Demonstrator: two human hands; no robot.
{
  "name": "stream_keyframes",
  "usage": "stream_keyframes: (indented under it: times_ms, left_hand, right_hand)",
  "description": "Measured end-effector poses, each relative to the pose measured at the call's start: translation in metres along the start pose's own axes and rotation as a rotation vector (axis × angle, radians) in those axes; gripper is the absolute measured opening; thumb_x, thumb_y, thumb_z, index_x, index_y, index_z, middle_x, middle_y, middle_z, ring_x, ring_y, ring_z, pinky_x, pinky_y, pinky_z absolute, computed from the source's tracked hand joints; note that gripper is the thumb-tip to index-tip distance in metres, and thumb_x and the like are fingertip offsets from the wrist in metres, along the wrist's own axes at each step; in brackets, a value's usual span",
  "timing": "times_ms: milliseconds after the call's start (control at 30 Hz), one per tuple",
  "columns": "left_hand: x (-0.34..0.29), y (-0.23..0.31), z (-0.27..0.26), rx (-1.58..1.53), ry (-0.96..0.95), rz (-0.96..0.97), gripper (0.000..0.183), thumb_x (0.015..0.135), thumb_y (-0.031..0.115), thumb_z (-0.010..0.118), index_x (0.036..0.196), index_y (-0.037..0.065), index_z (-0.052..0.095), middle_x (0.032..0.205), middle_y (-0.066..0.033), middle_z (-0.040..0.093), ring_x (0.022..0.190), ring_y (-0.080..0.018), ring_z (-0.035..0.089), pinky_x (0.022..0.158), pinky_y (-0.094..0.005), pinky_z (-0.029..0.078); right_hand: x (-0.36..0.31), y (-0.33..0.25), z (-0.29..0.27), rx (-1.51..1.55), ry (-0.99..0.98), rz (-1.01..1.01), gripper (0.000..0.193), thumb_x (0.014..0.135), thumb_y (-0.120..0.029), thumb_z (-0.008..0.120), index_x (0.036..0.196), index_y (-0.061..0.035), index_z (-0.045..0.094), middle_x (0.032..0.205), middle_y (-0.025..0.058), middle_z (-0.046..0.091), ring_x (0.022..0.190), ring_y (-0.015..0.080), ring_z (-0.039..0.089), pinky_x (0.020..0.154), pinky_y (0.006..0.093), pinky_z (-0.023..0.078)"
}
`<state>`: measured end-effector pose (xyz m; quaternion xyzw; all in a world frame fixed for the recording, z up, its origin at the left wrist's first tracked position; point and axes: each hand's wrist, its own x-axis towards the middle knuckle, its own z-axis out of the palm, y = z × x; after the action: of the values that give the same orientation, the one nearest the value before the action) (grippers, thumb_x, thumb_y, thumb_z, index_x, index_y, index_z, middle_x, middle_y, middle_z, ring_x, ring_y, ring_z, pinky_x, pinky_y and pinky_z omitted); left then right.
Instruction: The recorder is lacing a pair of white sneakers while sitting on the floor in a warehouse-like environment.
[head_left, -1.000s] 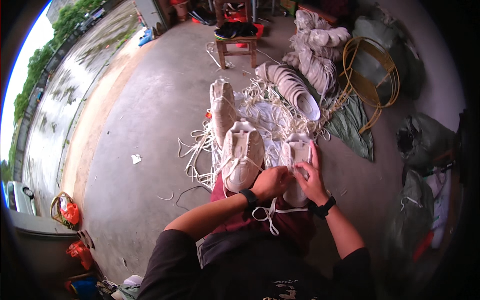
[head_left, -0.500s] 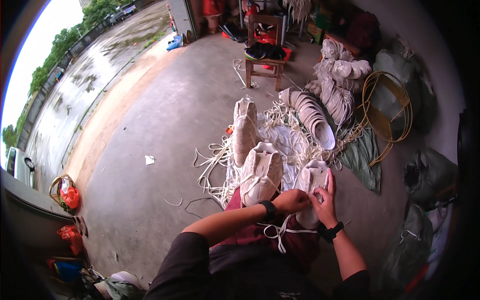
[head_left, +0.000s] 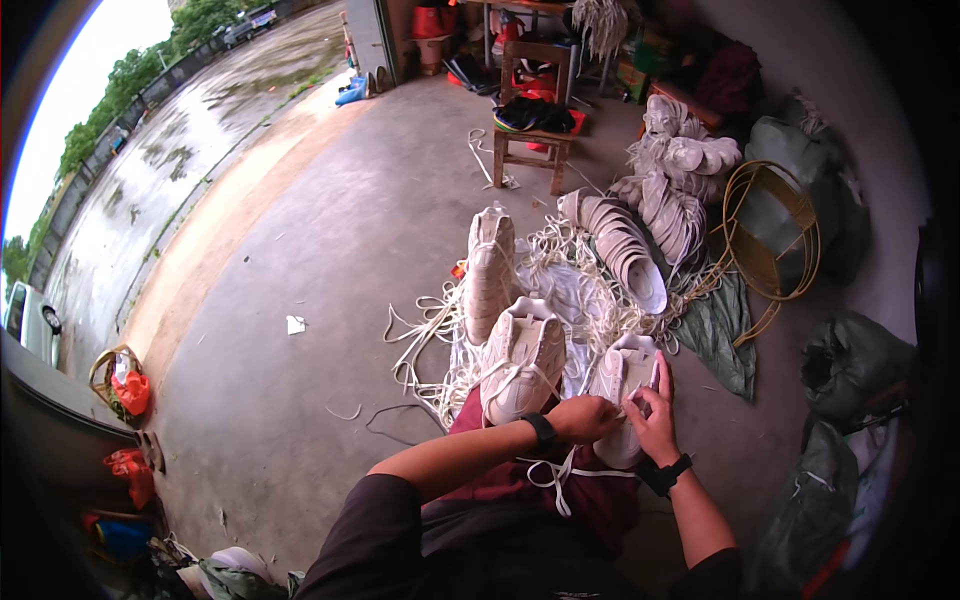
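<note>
On my lap lies a pale beige shoe upper point(head_left: 628, 372), its opening pointing away from me. My left hand point(head_left: 585, 418) is closed over its left side, fingertips pinched at the lacing rows; the lace in them is barely visible. Around the right side curls my right hand point(head_left: 655, 425), thumb and fingertips bent at the lacing rows, close to the left fingertips. A white shoelace point(head_left: 562, 488) hangs in loops below my hands. Just left stands a laced beige shoe point(head_left: 523, 360), and behind it a long stack of nested uppers point(head_left: 490, 275).
Loose white laces point(head_left: 435, 350) spread over sheeting on the floor. Beyond are a row of nested uppers point(head_left: 615, 245) and a heap of bundled uppers point(head_left: 680, 160). A yellow wire-like hoop frame point(head_left: 770, 230) leans by dark green sacks point(head_left: 855, 360) at right. A wooden chair point(head_left: 533, 135) stands ahead.
The whole view has shifted slightly, so the shoes and floor things sit a little lower. My hands stay at the shoe's lacing rows, with the fingertips slightly moved.
</note>
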<state>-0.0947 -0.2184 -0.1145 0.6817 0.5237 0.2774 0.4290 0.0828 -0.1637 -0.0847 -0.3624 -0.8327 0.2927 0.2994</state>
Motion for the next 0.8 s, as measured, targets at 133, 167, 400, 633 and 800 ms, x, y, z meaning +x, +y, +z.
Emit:
stream_keyframes:
  times_ms: [133, 167, 400, 633, 800]
  left_hand:
    - [-0.006, 0.002, -0.004, 0.031, -0.021, -0.001, 0.036, 0.089, 0.036, 0.055, 0.088, 0.001, 0.064, 0.077, -0.0218, 0.064, 0.075, -0.0404, 0.063, 0.069, -0.0464, 0.048]
    - [-0.006, 0.003, -0.005, 0.01, -0.036, -0.008, 0.037, 0.089, 0.036, 0.054, 0.087, 0.001, 0.063, 0.078, -0.022, 0.064, 0.075, -0.0402, 0.062, 0.069, -0.0464, 0.048]
    - [0.002, 0.0, 0.0, -0.032, -0.116, 0.002, 0.035, 0.09, 0.035, 0.053, 0.088, 0.001, 0.063, 0.078, -0.021, 0.064, 0.075, -0.038, 0.062, 0.071, -0.0455, 0.048]
    - [0.008, -0.002, 0.002, -0.049, -0.093, 0.014, 0.032, 0.09, 0.032, 0.054, 0.09, 0.001, 0.062, 0.076, -0.0187, 0.064, 0.074, -0.035, 0.064, 0.069, -0.0436, 0.049]
    - [0.004, 0.005, 0.0, 0.075, -0.027, -0.048, 0.027, 0.088, 0.026, 0.056, 0.099, 0.001, 0.057, 0.077, -0.019, 0.065, 0.076, -0.0369, 0.065, 0.068, -0.0452, 0.05]
  right_hand:
    - [0.003, 0.003, 0.0, 0.017, -0.008, -0.039, 0.013, 0.082, -0.009, 0.064, 0.079, 0.0028, 0.059, 0.154, 0.0218, 0.021, 0.141, 0.0363, 0.025, 0.112, 0.0406, 0.023]
    - [0.002, 0.005, 0.001, 0.015, -0.006, -0.036, 0.013, 0.082, -0.009, 0.064, 0.079, 0.0028, 0.059, 0.154, 0.0218, 0.021, 0.141, 0.0363, 0.025, 0.112, 0.0406, 0.023]
    - [0.003, 0.012, -0.007, -0.004, 0.015, -0.022, 0.008, 0.081, -0.007, 0.063, 0.081, 0.0012, 0.062, 0.153, 0.0232, 0.022, 0.141, 0.0369, 0.025, 0.113, 0.0412, 0.022]
    - [0.007, 0.019, -0.017, 0.004, 0.047, -0.035, 0.011, 0.084, -0.012, 0.062, 0.083, -0.0014, 0.067, 0.149, 0.0254, 0.028, 0.137, 0.0406, 0.031, 0.111, 0.0442, 0.025]
    - [0.005, 0.021, -0.024, 0.06, 0.07, -0.01, 0.017, 0.087, -0.014, 0.06, 0.084, 0.0005, 0.07, 0.149, 0.0244, 0.029, 0.137, 0.0376, 0.031, 0.11, 0.042, 0.026]
